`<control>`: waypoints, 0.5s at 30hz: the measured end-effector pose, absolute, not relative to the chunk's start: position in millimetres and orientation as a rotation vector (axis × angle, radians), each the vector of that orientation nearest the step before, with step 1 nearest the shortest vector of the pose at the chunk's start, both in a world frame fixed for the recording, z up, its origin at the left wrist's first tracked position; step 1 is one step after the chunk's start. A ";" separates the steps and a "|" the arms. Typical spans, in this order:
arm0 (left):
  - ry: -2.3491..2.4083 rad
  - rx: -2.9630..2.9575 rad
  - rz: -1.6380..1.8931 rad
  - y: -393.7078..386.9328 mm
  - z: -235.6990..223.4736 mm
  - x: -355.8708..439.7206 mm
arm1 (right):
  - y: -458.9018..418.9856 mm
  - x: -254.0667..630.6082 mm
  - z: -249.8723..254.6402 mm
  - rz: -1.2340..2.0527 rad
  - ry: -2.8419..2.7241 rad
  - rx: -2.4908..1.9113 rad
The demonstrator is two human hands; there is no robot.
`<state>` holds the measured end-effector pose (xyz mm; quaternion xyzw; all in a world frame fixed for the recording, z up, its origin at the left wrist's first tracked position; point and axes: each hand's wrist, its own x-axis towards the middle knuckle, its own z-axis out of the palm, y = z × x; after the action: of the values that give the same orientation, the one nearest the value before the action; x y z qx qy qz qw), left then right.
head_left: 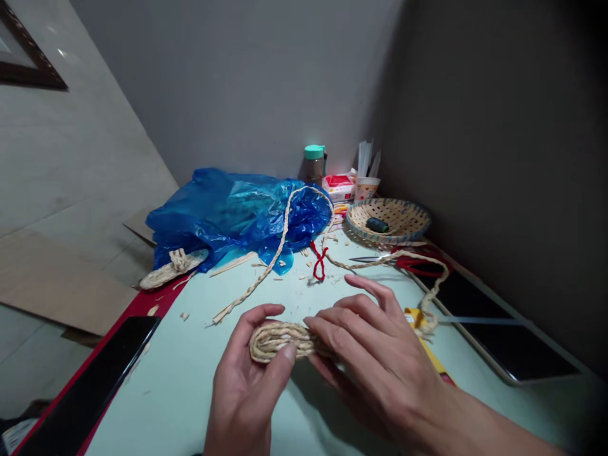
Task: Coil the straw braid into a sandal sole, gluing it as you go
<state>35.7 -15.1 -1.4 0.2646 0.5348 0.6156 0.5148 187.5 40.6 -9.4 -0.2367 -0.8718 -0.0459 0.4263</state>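
Between my two hands, above the pale green tabletop, is an oval coil of braided straw. My left hand is closed round its left end, with the thumb pressed on the top. My right hand grips the right end, its fingers covering that part of the coil. A long loose straw braid runs over the table behind my hands, looping up over a blue plastic bag. Whether it joins the coil I cannot tell. A red yarn loop lies on the table near this braid.
The blue plastic bag lies at the back, beside a finished-looking straw piece. At the right are a woven basket holding dark thread, scissors and a tablet. A black phone-like slab lies left.
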 end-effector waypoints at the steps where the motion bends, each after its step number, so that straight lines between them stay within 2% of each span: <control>1: 1.282 0.636 1.475 -14.5 -1.8 35.1 | 41.2 187.8 -9.7 -0.126 -2.178 -0.589; 5: 1.249 0.639 1.489 -12.3 -2.3 35.5 | 42.8 192.3 -4.2 -0.110 -2.214 -0.559; 10: 1.257 0.636 1.534 -10.2 2.4 37.2 | 40.0 206.6 12.5 0.110 -2.314 -0.551; 13: 1.268 0.579 1.583 -8.8 5.8 33.6 | 40.7 214.8 17.6 0.251 -2.101 -0.622; 15: 1.285 0.564 1.593 -8.1 5.8 28.3 | 44.1 218.5 18.1 0.202 -1.929 -0.677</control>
<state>28.3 -8.1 5.8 0.2320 0.5283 0.6552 0.4876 218.5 44.1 18.1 -0.2819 -0.8037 0.0842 0.5172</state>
